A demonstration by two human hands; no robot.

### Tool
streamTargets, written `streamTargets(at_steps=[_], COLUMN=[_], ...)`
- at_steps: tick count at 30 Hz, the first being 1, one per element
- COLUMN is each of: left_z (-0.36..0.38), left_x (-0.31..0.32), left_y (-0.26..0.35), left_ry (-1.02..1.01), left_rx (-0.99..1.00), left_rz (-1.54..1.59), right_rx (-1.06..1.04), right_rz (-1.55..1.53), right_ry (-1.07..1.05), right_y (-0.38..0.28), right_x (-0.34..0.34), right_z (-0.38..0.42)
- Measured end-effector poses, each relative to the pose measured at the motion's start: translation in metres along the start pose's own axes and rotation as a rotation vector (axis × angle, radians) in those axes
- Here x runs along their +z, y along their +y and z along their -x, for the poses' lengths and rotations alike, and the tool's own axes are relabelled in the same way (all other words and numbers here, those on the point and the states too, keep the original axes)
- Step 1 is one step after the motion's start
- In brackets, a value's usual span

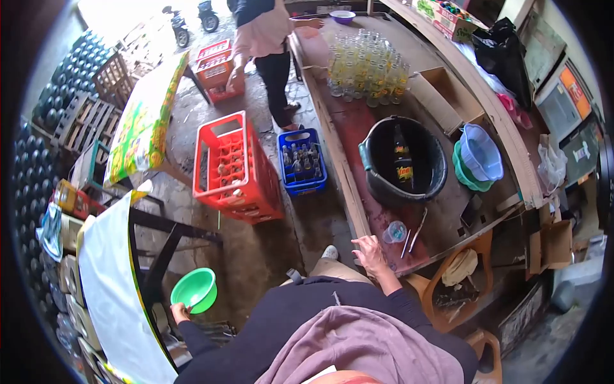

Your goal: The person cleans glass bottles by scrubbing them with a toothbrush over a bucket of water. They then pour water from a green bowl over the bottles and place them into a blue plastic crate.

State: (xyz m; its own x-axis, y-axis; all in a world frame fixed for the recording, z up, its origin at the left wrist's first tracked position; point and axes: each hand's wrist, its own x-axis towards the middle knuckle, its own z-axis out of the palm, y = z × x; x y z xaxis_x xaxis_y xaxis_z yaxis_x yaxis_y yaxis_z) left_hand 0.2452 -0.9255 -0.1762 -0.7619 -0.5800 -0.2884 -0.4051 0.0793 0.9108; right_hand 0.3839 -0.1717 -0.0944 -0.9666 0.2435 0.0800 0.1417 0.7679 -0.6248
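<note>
Green bowl (194,289), lower left: your left hand (180,313) seemingly grips its rim; keep it level, right hand (369,251) flat and empty on the table (358,121)

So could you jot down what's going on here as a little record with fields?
left hand: holds a green bowl by its rim
right hand: rests flat on the table edge
near right hand: small plastic cup
on table: black tub with a dark bottle inside, cluster of bottles
floor: red crate, blue crate
</note>
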Motion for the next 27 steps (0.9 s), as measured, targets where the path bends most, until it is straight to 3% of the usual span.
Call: streamTargets(at_steps=[1,2,4,6,9,10,12,13,18,20,22,23,26,27], left_z=[-0.022,0.004,0.049,0.039,0.041,0.037,-0.041,-0.011,-0.027,-0.044,-0.056,-0.054,-0.068,-0.063], left_x=[0.015,0.062,0.128,0.179,0.283,0.312,0.373,0.412,0.562,0.612,0.669,0.687,0.750,0.773], left_y=[0.003,0.068,0.149,0.185,0.252,0.266,0.248,0.288,0.343,0.359,0.365,0.375,0.385,0.396], left_ry=[0.033,0.052,-0.132,-0.352,-0.478,-0.502,-0.700,-0.668,-0.690,-0.817,-0.713,-0.779,-0.887,-0.821], left_rx=[-0.129,-0.261,-0.041,0.028,0.133,0.152,0.465,0.246,0.345,0.386,0.293,0.278,0.307,0.237], left_rz=[-0.119,-0.235,-0.284,-0.230,-0.192,-0.189,-0.119,-0.010,0.105,0.083,0.155,0.146,0.085,0.076], right_rx=[-0.030,-0.004,-0.042,0.002,0.053,0.075,0.169,0.253,0.622,0.775,0.941,1.107,1.298,1.335], right_rz=[-0.013,-0.018,-0.064,-0.064,-0.123,-0.118,-0.149,-0.189,-0.130,0.026,0.076,0.070,0.212,0.275], right_ry=[0.016,0.022,0.047,0.036,0.114,0.133,0.174,0.188,0.470,0.569,0.762,0.807,0.909,0.918], right_y=[0.001,0.002,-0.001,-0.008,-0.002,0.001,0.007,0.007,0.019,0.022,0.022,0.030,0.054,0.072], right_x=[-0.003,-0.004,-0.009,-0.021,-0.031,-0.035,-0.044,-0.051,-0.060,-0.061,-0.060,-0.055,-0.042,-0.030], right_z=[-0.011,-0.021,-0.034,-0.039,-0.042,-0.039,-0.031,-0.026,0.005,0.013,0.013,0.014,0.019,0.025])
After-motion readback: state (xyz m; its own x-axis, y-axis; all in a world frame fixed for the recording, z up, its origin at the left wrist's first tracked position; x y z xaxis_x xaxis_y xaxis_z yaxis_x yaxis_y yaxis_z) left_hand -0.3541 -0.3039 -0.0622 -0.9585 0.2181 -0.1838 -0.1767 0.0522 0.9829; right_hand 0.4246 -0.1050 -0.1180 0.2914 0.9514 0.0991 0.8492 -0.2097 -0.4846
